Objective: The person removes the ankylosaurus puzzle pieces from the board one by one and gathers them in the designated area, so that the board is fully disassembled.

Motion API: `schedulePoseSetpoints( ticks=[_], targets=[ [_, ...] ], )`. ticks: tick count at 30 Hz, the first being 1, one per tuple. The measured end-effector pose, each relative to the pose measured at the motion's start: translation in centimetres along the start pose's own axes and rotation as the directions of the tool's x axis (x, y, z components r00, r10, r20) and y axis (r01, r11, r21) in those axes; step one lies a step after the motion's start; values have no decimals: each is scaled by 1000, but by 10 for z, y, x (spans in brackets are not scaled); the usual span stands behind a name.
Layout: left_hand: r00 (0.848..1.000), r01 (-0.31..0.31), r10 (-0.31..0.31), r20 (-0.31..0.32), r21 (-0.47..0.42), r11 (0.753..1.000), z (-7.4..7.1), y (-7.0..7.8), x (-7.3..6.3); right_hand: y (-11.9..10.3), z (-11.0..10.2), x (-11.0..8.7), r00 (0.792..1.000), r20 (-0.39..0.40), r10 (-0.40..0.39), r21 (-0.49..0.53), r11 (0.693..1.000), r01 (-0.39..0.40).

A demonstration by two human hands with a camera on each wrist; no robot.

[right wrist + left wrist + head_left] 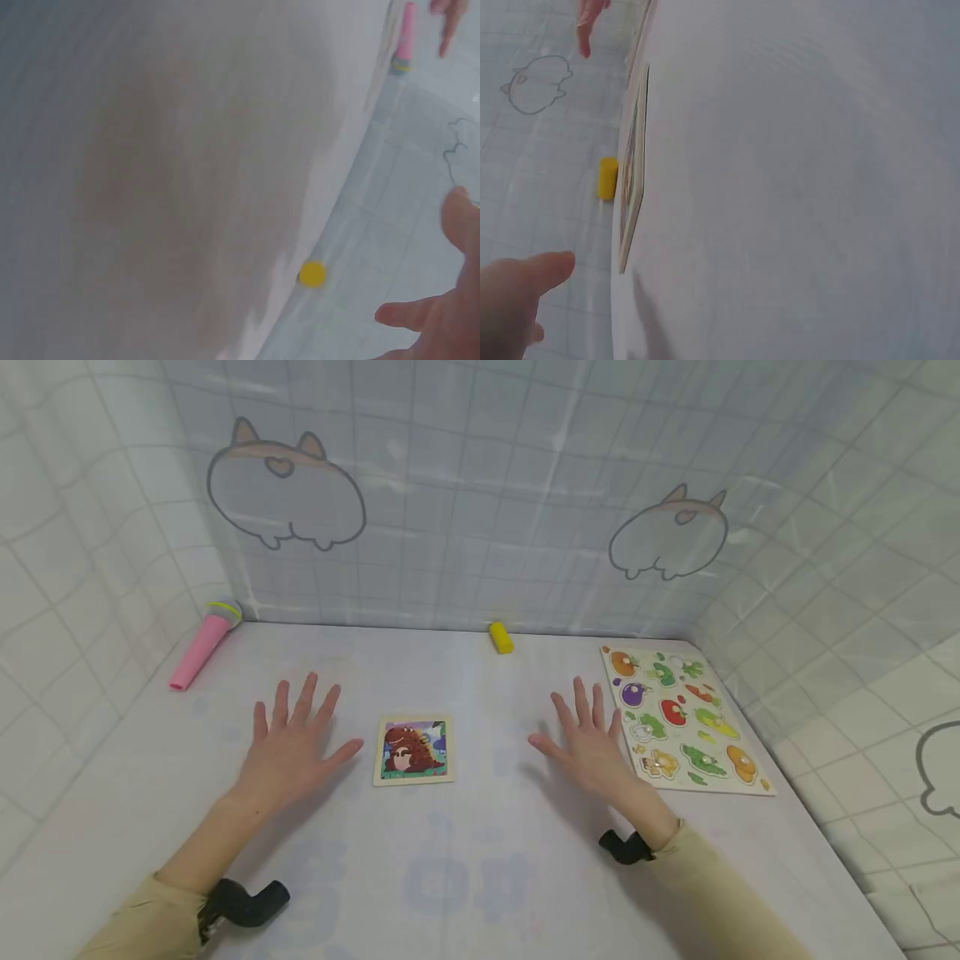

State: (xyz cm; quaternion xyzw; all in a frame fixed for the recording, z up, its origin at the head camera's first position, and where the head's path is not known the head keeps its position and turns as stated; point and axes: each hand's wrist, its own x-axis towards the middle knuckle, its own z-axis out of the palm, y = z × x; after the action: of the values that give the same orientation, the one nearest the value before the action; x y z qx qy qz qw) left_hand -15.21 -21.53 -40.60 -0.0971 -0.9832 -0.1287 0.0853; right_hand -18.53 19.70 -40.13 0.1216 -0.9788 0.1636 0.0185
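Note:
My left hand [288, 756] is spread with straight fingers over the left part of the table, holding nothing. Just right of its thumb lies a small square dinosaur puzzle [414, 750] in a pale frame. My right hand [592, 752], fingers also spread and holding nothing, is beside the left edge of a board of vegetable pictures [675, 718]. In the left wrist view the puzzle [634, 176] shows edge-on beyond the left thumb [551, 271]. The right wrist view catches part of the right hand [442, 315] at its right edge.
A pink toy microphone [202, 647] lies at the back left. Near the back wall is a small yellow cylinder [501, 637]. Grid-patterned sheets [450, 510] rise behind and at both sides of the white table [465, 827].

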Motion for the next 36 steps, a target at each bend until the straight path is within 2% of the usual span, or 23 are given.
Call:
schedulePoseSetpoints(
  ticks=[4,7,11,16,20,22,25,28,32,36],
  targets=[
    [991,-66,78,105,-108,992,5,6,1,-15,7,3,999,8,-40,199,979,38],
    [980,-105,131,148,-171,980,7,10,-3,-26,10,5,997,0,-75,296,953,72],
    [972,-146,177,153,-195,970,12,9,-7,-39,17,11,995,-13,-103,395,913,100],
    [960,-186,226,166,-223,957,17,13,-10,-55,27,23,996,6,-93,529,845,76],
    [945,-237,283,162,-253,938,17,19,-11,-70,35,32,994,11,-112,593,801,84],
    [940,-249,299,166,-266,931,17,21,-10,-79,40,36,991,13,-135,607,789,99],
    [936,-251,305,179,-270,930,16,21,-10,-92,48,41,986,27,-165,613,782,114],
    [935,-269,316,164,-257,928,17,20,-9,-104,55,46,978,48,-201,590,796,135],
    [930,-318,351,108,-243,917,20,18,-8,-119,64,55,956,19,-292,504,829,243],
    [928,-315,355,115,-266,911,23,18,-7,-130,72,61,934,22,-356,377,869,322]
  ],
)
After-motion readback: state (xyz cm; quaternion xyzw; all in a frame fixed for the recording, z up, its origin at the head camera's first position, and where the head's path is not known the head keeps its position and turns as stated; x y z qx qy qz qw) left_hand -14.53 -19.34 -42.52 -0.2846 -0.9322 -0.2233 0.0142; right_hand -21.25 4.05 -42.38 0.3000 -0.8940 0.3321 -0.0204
